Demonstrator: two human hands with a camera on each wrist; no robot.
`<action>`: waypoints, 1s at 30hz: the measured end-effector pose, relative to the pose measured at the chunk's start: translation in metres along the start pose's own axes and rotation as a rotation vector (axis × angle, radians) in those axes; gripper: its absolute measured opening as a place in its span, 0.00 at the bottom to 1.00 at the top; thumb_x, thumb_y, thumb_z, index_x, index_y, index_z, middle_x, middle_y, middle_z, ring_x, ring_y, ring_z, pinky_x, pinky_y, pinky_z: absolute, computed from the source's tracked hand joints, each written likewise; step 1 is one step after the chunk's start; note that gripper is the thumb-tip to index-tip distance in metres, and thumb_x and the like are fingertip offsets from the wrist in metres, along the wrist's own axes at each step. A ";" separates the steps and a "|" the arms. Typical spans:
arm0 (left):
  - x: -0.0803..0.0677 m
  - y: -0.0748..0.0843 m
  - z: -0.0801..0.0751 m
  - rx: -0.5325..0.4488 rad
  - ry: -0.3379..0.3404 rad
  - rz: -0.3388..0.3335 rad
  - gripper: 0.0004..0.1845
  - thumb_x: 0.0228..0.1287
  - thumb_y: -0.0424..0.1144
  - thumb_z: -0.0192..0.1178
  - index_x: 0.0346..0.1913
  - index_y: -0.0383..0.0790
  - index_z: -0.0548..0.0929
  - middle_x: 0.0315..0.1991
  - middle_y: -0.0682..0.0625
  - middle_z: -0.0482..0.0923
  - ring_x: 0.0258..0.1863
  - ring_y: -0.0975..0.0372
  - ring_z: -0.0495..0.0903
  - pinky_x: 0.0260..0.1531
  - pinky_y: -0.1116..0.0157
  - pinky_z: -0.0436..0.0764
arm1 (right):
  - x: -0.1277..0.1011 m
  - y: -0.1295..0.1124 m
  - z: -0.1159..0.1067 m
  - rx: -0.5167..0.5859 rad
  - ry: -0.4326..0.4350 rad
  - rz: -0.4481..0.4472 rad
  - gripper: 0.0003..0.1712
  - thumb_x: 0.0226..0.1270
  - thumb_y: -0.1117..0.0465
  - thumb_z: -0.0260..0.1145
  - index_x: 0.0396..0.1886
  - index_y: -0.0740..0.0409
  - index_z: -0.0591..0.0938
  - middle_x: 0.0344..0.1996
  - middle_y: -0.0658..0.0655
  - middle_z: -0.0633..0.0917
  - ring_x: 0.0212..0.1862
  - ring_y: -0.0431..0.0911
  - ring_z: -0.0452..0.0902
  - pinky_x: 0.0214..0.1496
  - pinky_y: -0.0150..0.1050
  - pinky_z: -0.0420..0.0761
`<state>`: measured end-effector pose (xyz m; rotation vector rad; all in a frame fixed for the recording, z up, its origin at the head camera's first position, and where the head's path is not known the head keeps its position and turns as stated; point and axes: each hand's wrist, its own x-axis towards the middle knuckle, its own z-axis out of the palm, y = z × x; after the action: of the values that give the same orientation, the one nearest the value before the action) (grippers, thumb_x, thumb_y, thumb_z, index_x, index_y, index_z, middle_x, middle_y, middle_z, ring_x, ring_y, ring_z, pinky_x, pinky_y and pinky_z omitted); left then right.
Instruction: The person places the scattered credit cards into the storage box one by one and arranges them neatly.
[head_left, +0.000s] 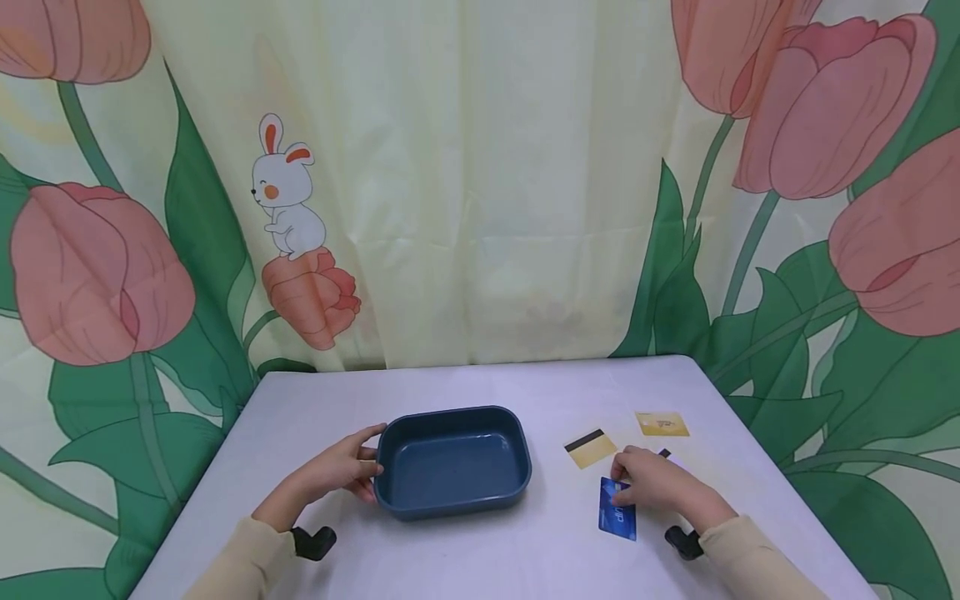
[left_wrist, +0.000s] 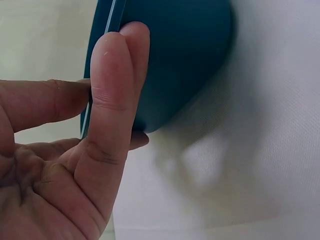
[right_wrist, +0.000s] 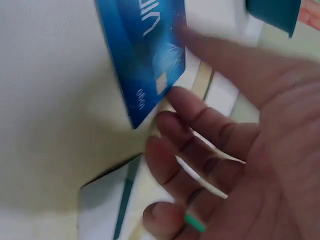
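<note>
A dark teal tray (head_left: 450, 500) stands empty in the middle of the white table (head_left: 480, 558). My left hand (head_left: 371, 454) holds its left end, thumb on the rim and fingers against the outer wall. The left wrist view shows that hand (left_wrist: 107, 65) pressed to the tray (left_wrist: 185, 55). My right hand (head_left: 618, 485) pinches the far edge of a blue card (head_left: 617, 521) lying right of the tray. In the right wrist view the fingertips (right_wrist: 167, 107) meet the edge of the blue card (right_wrist: 140, 55) with the thumb over it.
A yellow card with a black stripe (head_left: 590, 447) and a second yellow card (head_left: 662, 423) lie beyond my right hand. Another card (head_left: 664, 453) pokes out from behind that hand. A tulip-print curtain (head_left: 480, 208) hangs behind the table's far edge.
</note>
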<state>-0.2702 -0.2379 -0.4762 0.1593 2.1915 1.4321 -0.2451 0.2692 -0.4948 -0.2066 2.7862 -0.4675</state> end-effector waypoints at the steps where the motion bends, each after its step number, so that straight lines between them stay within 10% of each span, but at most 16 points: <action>1: 0.000 0.000 0.000 0.000 0.005 -0.005 0.42 0.72 0.27 0.57 0.83 0.36 0.48 0.66 0.26 0.73 0.24 0.55 0.85 0.31 0.58 0.89 | -0.001 -0.003 -0.001 -0.029 -0.002 0.002 0.23 0.52 0.50 0.84 0.40 0.53 0.83 0.36 0.50 0.78 0.39 0.45 0.74 0.48 0.47 0.82; 7: 0.001 -0.001 0.000 -0.002 0.034 -0.020 0.42 0.72 0.27 0.58 0.82 0.37 0.50 0.65 0.28 0.74 0.24 0.55 0.85 0.31 0.58 0.89 | -0.008 -0.013 0.002 -0.172 0.026 -0.012 0.38 0.37 0.44 0.90 0.46 0.55 0.82 0.38 0.53 0.80 0.40 0.47 0.76 0.48 0.55 0.84; 16: 0.004 -0.002 0.001 -0.019 0.048 -0.011 0.42 0.71 0.27 0.59 0.82 0.37 0.51 0.64 0.28 0.75 0.23 0.55 0.85 0.30 0.59 0.88 | -0.004 -0.004 0.002 -0.085 0.032 0.025 0.42 0.35 0.43 0.90 0.48 0.58 0.81 0.39 0.55 0.79 0.40 0.48 0.76 0.49 0.54 0.84; 30: 0.001 -0.005 0.004 -0.014 0.049 -0.011 0.42 0.72 0.27 0.59 0.82 0.36 0.50 0.62 0.29 0.77 0.23 0.55 0.85 0.29 0.59 0.88 | 0.001 -0.002 0.002 0.063 0.092 0.084 0.25 0.44 0.51 0.87 0.38 0.60 0.88 0.32 0.52 0.78 0.36 0.45 0.72 0.42 0.42 0.78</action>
<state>-0.2681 -0.2365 -0.4816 0.1080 2.2172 1.4590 -0.2450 0.2662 -0.4962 -0.0550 2.8505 -0.5566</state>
